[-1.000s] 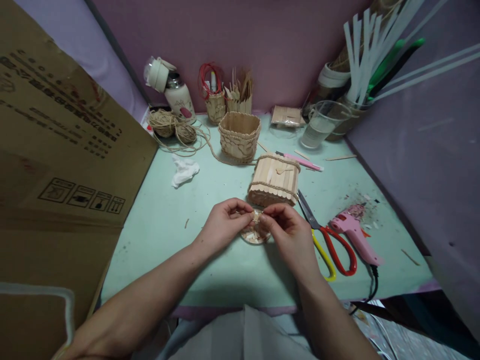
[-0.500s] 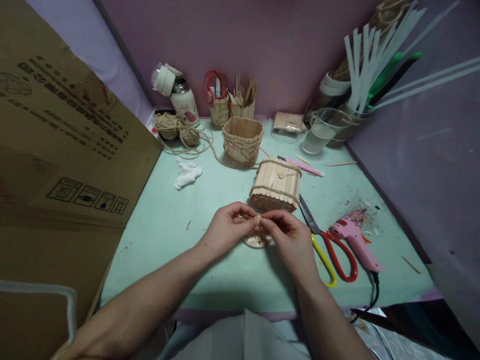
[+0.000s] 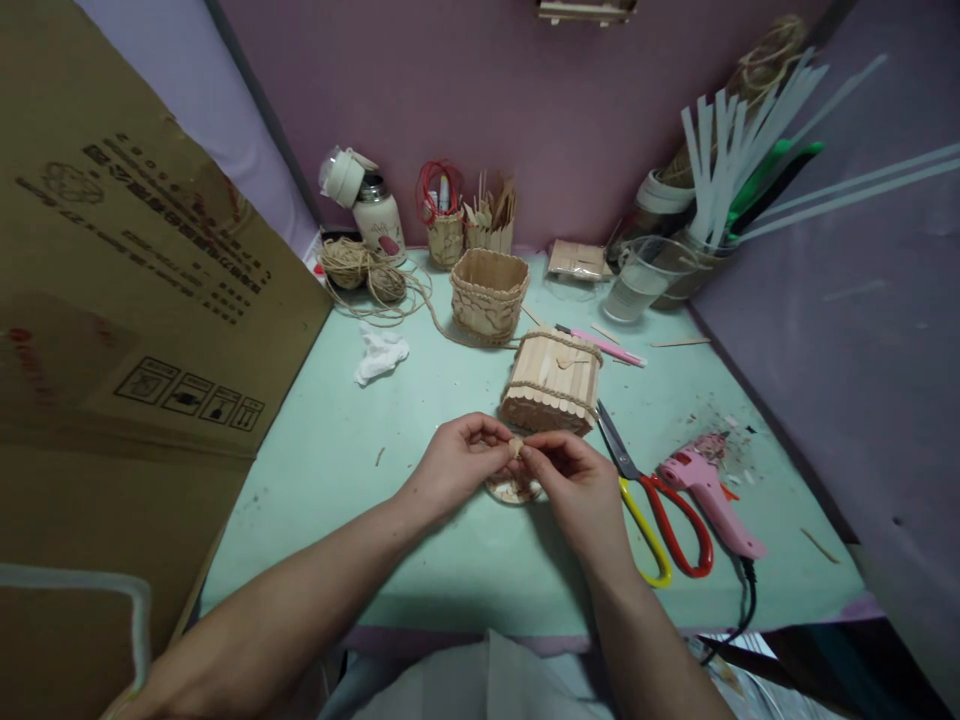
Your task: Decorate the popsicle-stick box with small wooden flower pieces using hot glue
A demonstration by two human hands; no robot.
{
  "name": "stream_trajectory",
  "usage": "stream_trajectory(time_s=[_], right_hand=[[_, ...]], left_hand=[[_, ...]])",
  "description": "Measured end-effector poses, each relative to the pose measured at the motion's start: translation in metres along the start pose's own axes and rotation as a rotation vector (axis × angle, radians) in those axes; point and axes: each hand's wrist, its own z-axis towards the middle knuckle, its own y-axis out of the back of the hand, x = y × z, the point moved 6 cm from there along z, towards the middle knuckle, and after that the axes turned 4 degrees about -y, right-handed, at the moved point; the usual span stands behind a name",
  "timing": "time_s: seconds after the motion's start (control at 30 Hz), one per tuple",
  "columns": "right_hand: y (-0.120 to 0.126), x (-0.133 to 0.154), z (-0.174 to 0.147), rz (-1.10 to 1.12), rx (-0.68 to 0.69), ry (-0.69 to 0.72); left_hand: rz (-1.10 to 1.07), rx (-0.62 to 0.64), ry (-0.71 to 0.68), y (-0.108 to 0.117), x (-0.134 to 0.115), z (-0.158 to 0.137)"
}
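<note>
Between the fingertips of my left hand (image 3: 463, 462) and my right hand (image 3: 576, 487) is a small pale wooden piece (image 3: 516, 447). Both hands are closed in a pinch, one on each side of it. Below the fingers lies a round flat dish (image 3: 514, 492) with light bits in it, partly covered by my hands. Just beyond my fingertips a box of wooden craft sticks (image 3: 553, 372) lies on its side, with twine bands around it. Farther back stands an open wooden basket (image 3: 489, 293) with a scalloped rim.
Scissors (image 3: 645, 500) and a pink glue gun (image 3: 709, 495) lie to the right. Behind are a pink craft knife (image 3: 604, 345), a plastic cup (image 3: 637, 285), twine (image 3: 367, 275), a flask (image 3: 379, 222) and a crumpled tissue (image 3: 380, 353). A cardboard box (image 3: 150, 420) walls the left side.
The camera view has tilted slightly upward, so the scene sits a little lower. My hands keep their pinch on the small wooden piece, nearly unmoved.
</note>
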Motion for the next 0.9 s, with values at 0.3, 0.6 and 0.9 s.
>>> stream_trajectory(time_s=[0.3, 0.6, 0.9], right_hand=[[0.0003, -0.0015, -0.0007, -0.047, -0.001, 0.050], [0.0009, -0.0002, -0.0020, 0.011, -0.029, 0.059], [-0.0006, -0.0048, -0.0001, 0.046, -0.001, -0.011]], left_hand=[[-0.064, 0.002, 0.046, -0.0012, 0.0035, -0.0006], [-0.012, -0.037, -0.035, 0.0000, -0.0035, -0.0012], [-0.019, -0.030, -0.031, -0.0019, -0.0041, -0.0028]])
